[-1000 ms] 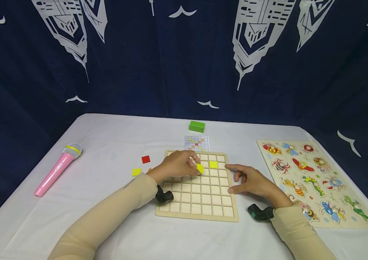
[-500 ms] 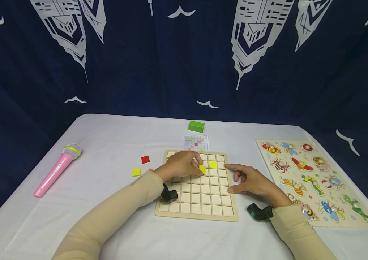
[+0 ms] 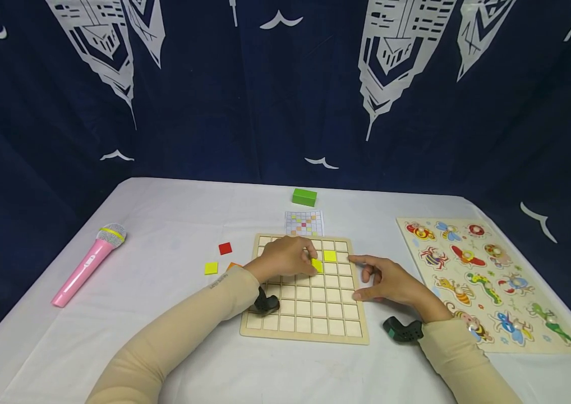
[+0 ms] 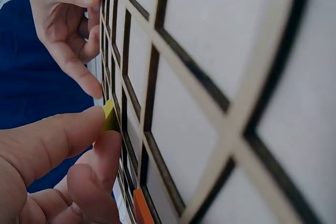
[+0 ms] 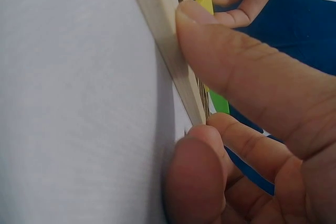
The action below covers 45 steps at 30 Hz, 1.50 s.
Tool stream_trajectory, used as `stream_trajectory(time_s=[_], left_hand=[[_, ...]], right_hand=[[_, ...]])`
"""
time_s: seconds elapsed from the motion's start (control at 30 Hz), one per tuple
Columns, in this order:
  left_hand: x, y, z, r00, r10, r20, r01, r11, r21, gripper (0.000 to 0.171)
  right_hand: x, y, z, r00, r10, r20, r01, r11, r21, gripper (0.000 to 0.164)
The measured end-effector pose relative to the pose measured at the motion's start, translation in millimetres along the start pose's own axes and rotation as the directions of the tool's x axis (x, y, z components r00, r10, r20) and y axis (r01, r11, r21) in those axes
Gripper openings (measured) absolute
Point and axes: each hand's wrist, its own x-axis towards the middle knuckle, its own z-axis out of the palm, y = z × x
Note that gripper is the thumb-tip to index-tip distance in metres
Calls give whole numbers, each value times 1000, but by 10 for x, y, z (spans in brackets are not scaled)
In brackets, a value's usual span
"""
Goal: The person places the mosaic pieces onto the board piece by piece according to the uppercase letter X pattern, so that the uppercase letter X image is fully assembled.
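Note:
In the head view, my left hand (image 3: 288,257) pinches a yellow square tile (image 3: 317,265) between thumb and fingers, over the upper part of a wooden grid board (image 3: 305,338). The left wrist view shows this tile (image 4: 109,116) tilted, its lower edge right at the grid. Another yellow tile (image 3: 330,256) lies in a cell just up and right of it. An orange tile (image 4: 142,208) sits at the grid in the left wrist view, hidden behind my left hand in the head view. My right hand (image 3: 388,279) rests thumb and index fingertips on the board's right edge.
Left of the board lie a red tile (image 3: 225,248), a yellow tile (image 3: 211,268) and a partly covered orange tile (image 3: 234,266). A pattern card (image 3: 304,223) and green block (image 3: 304,197) are behind it. A pink microphone (image 3: 88,266) lies left, an insect puzzle board (image 3: 489,280) right.
My left hand has moved slightly right and nearer with the yellow tile, which has come lower toward a cell. My right hand stays at the board's edge.

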Motion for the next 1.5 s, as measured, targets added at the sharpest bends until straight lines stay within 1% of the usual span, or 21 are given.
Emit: stream_trajectory(time_s=[0.27,0.4,0.5,0.63,0.8,0.87,1.03,1.23,1.3,1.4,1.5], left_hand=[[23,10,31,1000,-4,-10,4,999,36,29],[17,11,28,1000,-18,-7,18,999,38,31],[5,-6,17,1000,-17,-10,17,999,31,32],[-57,-46,-36,1000,12,-26,-12,1000,-19,32],[-196,-86,-136,997,37,-60,-43,995,-91,32],[-251,-116,-164,996,40,-74,-47,994,-96,32],[-360,-256,-246,995,63,-83,-75,986,-146,35],[-456,-491,-418,991,121,-65,-134,955,-265,42],[-474,-579,-478,988,143,-62,-155,944,-291,43],[-485,-717,-551,987,148,-63,-160,932,-326,43],[-490,-852,-605,990,120,-72,-137,924,-357,43]], right_hand=[[-12,-21,7,1000,8,-20,-9,999,-43,83],[-11,-21,9,1000,7,-22,-8,999,-49,83],[-8,-21,10,1000,6,-21,-7,999,-48,83],[-4,-31,15,1000,9,-19,-9,999,-44,83],[-4,-43,16,1000,13,-23,-14,999,-49,84],[-7,-45,15,1000,13,-23,-14,999,-48,84],[-9,-38,10,1000,13,-17,-14,999,-33,84],[-7,-34,1,1000,7,-17,-8,999,-36,84],[-6,-34,-1,1000,2,-18,-3,999,-39,84],[-3,-34,0,1000,-5,-17,4,999,-44,83],[0,-35,6,1000,-9,-16,8,999,-47,83]])
